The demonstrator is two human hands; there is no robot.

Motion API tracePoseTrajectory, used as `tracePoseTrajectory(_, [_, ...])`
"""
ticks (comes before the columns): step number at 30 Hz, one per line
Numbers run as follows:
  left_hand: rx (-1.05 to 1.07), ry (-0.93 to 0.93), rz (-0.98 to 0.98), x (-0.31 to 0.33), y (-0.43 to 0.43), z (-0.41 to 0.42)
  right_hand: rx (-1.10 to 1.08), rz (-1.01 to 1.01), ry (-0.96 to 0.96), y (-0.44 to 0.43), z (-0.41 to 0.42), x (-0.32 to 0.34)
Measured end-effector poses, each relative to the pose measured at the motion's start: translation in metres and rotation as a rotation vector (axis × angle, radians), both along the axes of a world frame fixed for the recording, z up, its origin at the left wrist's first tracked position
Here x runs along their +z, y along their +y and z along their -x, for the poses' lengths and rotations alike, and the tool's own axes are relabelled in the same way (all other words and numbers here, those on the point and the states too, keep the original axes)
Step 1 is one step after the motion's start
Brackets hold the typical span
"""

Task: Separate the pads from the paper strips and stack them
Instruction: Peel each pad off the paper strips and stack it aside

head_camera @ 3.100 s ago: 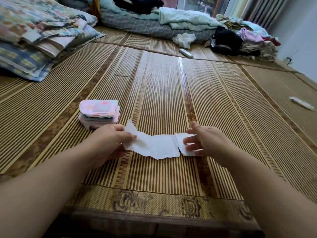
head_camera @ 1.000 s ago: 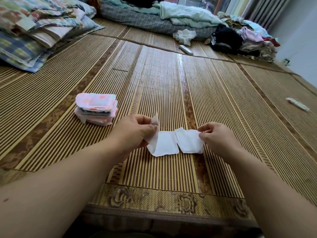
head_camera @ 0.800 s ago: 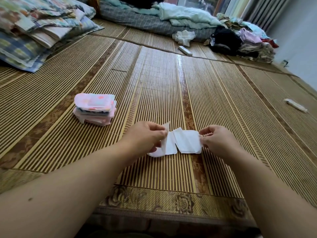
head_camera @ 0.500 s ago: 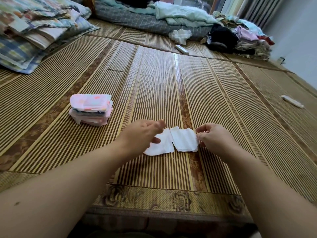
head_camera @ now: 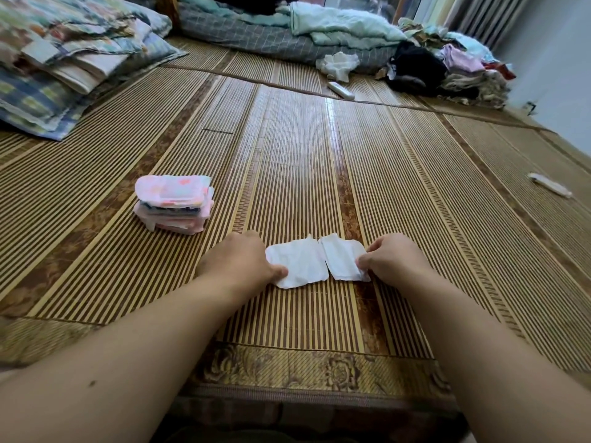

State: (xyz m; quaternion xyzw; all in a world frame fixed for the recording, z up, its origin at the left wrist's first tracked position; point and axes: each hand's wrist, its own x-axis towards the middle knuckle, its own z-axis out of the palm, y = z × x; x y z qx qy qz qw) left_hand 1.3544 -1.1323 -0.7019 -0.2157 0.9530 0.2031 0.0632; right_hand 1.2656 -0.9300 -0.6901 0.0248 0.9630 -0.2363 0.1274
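White and creased, the pad (head_camera: pixel 315 262) is laid flat on the bamboo mat (head_camera: pixel 294 174) near its front edge, a fold line running across its middle. Its left end is pressed under the curled left hand (head_camera: pixel 238 263); its right end is pinched by the right hand (head_camera: pixel 391 259) — whether a paper strip is caught there cannot be told. Farther left, apart from both hands, a stack of pink wrapped pads (head_camera: pixel 174 203) is seen. Bedding (head_camera: pixel 281 33) is heaped at the far edge.
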Motion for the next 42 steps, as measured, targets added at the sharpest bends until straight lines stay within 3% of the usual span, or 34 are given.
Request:
tracePoseTrajectory(5, [0.029, -0.009, 0.007, 0.000, 0.001, 0.000, -0.016, 0.098, 0.060, 0.008, -0.002, 0.003])
tracePoseTrajectory(10, [0.002, -0.043, -0.031, 0.001, 0.003, 0.001, -0.109, 0.363, 0.087, 0.018, -0.005, 0.011])
tracePoseTrajectory(14, [-0.029, 0.078, -0.071, 0.003, 0.002, -0.002, -0.144, 0.433, 0.106, 0.021, -0.007, 0.013])
tracePoseTrajectory(17, [0.002, 0.259, -0.339, 0.004, 0.003, 0.000, -0.131, 0.523, 0.115, 0.020, -0.008, 0.019])
tracePoseTrajectory(21, [0.177, 0.296, -0.972, 0.009, 0.005, -0.004, -0.055, 0.679, 0.103, 0.010, -0.017, 0.032])
tracePoseTrajectory(25, [0.258, 0.261, -1.201, 0.013, 0.008, -0.008, 0.067, 0.781, 0.062, -0.015, -0.035, 0.040])
tracePoseTrajectory(33, [0.250, 0.221, -1.239, 0.014, 0.013, -0.015, 0.280, 0.630, 0.089, -0.057, -0.065, 0.027])
tracePoseTrajectory(42, [0.261, 0.272, -1.175, 0.017, 0.016, -0.017, 0.333, 0.708, -0.135, -0.054, -0.066, 0.025])
